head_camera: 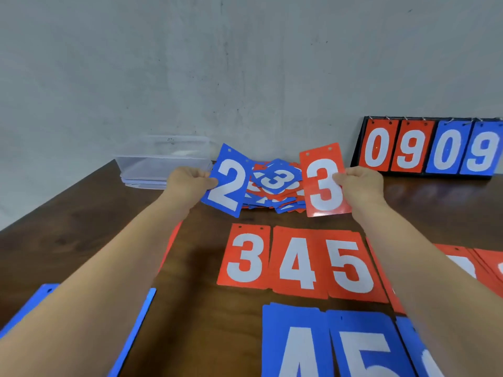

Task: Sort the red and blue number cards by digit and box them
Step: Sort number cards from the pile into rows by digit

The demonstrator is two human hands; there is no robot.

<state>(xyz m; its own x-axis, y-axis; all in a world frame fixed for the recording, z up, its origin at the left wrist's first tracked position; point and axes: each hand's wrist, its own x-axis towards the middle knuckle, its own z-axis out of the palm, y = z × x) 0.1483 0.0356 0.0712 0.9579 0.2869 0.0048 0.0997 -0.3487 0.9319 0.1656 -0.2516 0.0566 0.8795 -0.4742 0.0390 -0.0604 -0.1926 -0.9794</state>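
Blue 2 card point(227, 180) pinched in left hand point(187, 183), red 3 card point(324, 183) in right hand point(359, 183) — misfiling risk if laid simultaneously.

The left hand point(190, 180) is holding a blue card point(228, 183) reading 2. The right hand point(359, 183) is holding a red card point(322, 183) reading 3. The top pile card point(276, 178), blue, is showing 3. On the surface point(206, 254), the red row point(298, 263) is reading 3, 4, 5, and the blue row point(295, 346) is showing 4, 5. The scoreboard point(358, 144) is displaying 0 9 0 9.
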